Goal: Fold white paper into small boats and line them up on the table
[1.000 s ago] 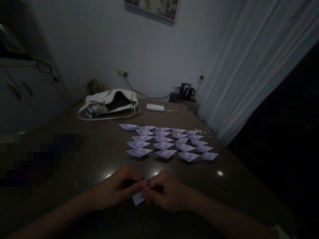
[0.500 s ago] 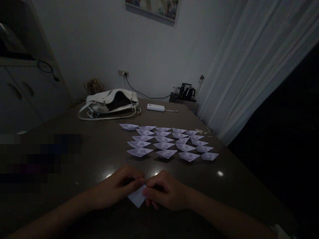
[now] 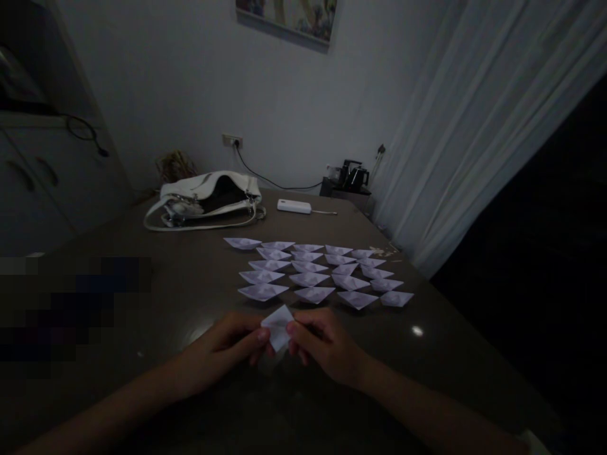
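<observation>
Between my two hands is a small folded white paper (image 3: 279, 327), diamond-shaped, tilted up off the table. My left hand (image 3: 232, 344) pinches its left corner between thumb and fingers. On the opposite side, my right hand (image 3: 322, 341) grips the right edge, thumb in front and fingers behind. Just beyond the hands, several white paper boats (image 3: 309, 279) stand in rows on the dark table (image 3: 190, 284). The nearest row lies a short way past my fingertips.
A white handbag (image 3: 203, 189) with its strap sits at the table's far left. Near the back edge lies a white power bank (image 3: 294, 206) with a short cord. A black kettle (image 3: 355, 177) stands beyond the table, by the white curtain (image 3: 417, 158).
Both hands have lifted the folded paper, which lay low near the table and now stands tilted up between them. The thumbs have moved apart to its two sides.
</observation>
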The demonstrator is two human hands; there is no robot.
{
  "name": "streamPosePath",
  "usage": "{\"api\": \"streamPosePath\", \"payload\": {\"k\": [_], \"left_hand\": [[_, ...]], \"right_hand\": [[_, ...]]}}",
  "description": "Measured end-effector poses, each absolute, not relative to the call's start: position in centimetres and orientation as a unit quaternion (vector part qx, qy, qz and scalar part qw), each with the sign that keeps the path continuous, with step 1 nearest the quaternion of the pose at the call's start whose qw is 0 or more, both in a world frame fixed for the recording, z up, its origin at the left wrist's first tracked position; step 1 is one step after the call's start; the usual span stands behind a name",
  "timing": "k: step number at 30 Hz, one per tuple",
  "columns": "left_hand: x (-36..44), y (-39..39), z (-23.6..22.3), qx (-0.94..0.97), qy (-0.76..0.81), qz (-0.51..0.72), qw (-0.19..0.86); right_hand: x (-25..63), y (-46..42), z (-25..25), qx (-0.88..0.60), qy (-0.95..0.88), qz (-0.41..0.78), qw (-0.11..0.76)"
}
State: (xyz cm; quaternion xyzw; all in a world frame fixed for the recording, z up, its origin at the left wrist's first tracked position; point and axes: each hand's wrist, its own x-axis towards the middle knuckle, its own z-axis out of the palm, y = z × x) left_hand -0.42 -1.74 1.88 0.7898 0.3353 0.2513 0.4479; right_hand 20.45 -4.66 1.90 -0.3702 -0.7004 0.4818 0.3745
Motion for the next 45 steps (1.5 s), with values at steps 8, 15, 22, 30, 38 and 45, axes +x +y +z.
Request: {"api": "streamPosePath", "payload": {"k": [8, 15, 22, 30, 38, 45], "left_hand": [[-0.1, -2.4, 2.3, 0.744, 0.357, 0.227, 0.517], [-0.2, -1.9, 2.5, 0.724, 0.342, 0.259, 0.540], [-0.2, -2.2, 2.3, 0.751, 0.321, 0.237, 0.525], [-0.4, -2.5, 1.8, 0.739, 0.324, 0.185, 0.560], [-0.3, -2.2, 2.0, 0.758, 0.307, 0.178, 0.547], [-0.4, -2.2, 2.6, 0.769, 0.292, 0.156, 0.547]], "right_hand": [[20.5, -4.7, 1.5, -0.346, -0.698, 0.513, 0.360], [20.4, -4.4, 1.2, -0.329, -0.693, 0.527, 0.366], [20.2, -4.5, 1.0, -0.330, -0.635, 0.580, 0.390], [20.2, -4.5, 1.0, -0.324, -0.699, 0.533, 0.350], [20.2, -5.1, 1.4, -0.353, -0.742, 0.460, 0.336], [20.3, -4.8, 1.2, -0.354, -0.726, 0.482, 0.340]]}}
